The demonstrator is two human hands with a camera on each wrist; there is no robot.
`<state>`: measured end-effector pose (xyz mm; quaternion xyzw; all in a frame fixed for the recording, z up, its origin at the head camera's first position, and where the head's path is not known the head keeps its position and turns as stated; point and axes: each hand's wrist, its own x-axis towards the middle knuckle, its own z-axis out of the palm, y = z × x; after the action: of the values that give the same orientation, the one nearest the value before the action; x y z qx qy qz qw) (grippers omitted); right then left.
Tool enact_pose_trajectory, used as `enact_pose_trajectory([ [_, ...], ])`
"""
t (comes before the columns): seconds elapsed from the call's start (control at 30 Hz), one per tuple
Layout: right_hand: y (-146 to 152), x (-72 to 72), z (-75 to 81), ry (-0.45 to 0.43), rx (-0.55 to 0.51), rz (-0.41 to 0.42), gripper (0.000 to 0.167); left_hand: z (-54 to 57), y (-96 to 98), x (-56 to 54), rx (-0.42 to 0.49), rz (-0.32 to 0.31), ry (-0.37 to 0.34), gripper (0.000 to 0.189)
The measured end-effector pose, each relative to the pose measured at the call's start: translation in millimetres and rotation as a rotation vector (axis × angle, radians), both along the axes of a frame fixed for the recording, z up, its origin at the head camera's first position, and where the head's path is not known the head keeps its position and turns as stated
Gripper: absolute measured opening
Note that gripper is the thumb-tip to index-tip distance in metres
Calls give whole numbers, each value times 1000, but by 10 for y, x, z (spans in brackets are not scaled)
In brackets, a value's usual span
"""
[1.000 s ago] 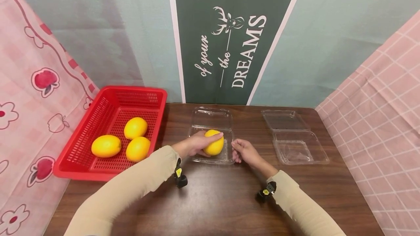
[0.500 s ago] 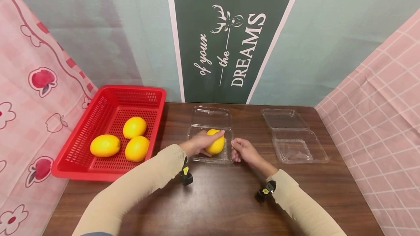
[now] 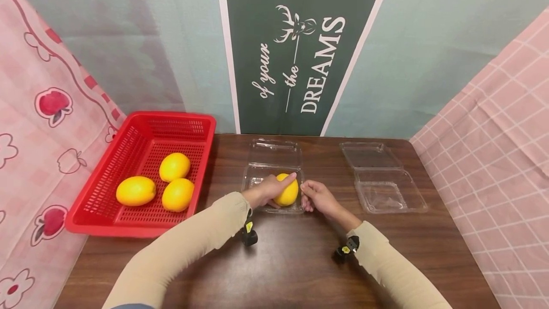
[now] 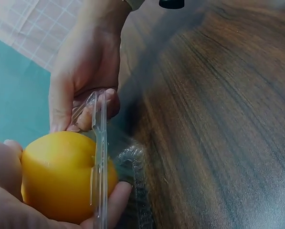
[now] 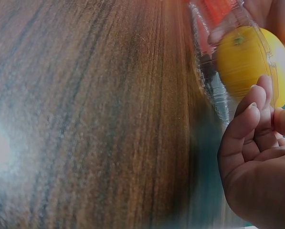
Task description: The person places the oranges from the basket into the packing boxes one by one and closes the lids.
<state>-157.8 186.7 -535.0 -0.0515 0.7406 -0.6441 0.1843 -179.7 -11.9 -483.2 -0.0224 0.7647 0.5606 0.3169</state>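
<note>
In the head view my left hand (image 3: 268, 190) grips a yellow-orange orange (image 3: 286, 192) inside the near half of an opened clear plastic clamshell container (image 3: 274, 155), close to its right wall. The left wrist view shows fingers and palm wrapped round the orange (image 4: 66, 176), partly behind the container's rim (image 4: 100, 167). At the right side of that container, my right hand (image 3: 319, 198) pinches the rim between thumb and fingers. The right wrist view has the orange (image 5: 247, 62) just beyond the right hand's fingertips (image 5: 264, 86), seen through the clear wall.
A red perforated basket (image 3: 210, 132) with 3 more oranges (image 3: 175, 167) stands at the left. A second clear clamshell container (image 3: 383, 194) lies opened on the right of the brown wooden table (image 3: 300, 266). Patterned cloths (image 3: 171, 51) hang behind and at both sides.
My left hand has carried the orange a little to the right, toward the container's right wall. The right hand keeps its grip on the rim. The view has shifted slightly.
</note>
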Motion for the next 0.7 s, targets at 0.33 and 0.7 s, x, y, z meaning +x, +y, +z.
enact_pose_trajectory([
  [0.33, -35, 29, -26, 18, 16, 1, 30, -11, 7, 79, -17, -38, 26, 68],
  [0.7, -21, 34, -55, 18, 4, 1, 32, -77, 41, 91, -170, -10, 111, 85],
])
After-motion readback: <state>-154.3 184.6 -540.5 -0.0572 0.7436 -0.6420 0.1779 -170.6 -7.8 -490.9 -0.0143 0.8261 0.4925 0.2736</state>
